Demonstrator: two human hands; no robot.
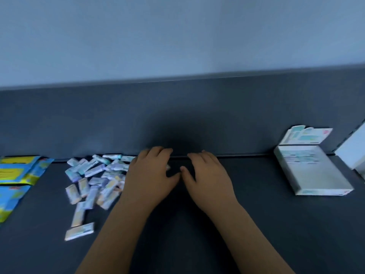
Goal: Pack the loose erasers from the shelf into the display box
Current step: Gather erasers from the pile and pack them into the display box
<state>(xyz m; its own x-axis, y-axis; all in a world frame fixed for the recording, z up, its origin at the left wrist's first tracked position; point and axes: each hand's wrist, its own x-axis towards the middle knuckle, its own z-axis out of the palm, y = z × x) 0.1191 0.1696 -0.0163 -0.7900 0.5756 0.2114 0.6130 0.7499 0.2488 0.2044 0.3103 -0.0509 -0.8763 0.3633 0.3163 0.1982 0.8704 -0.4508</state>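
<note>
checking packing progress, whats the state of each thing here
erasers: loose, in a heap, unpacked
display box: open, flap up, inside blurred
left hand: palm down at the heap, grip unclear
right hand: palm down, holding nothing
blue packets: lying flat

Blue-yellow packets [17,171] far left — overlapping, white obj [355,153] at rt edge

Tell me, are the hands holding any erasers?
The right hand holds nothing; it rests palm down on the shelf. A pale bit peeks from under the left hand beside the erasers, too blurred to tell if held.
</note>
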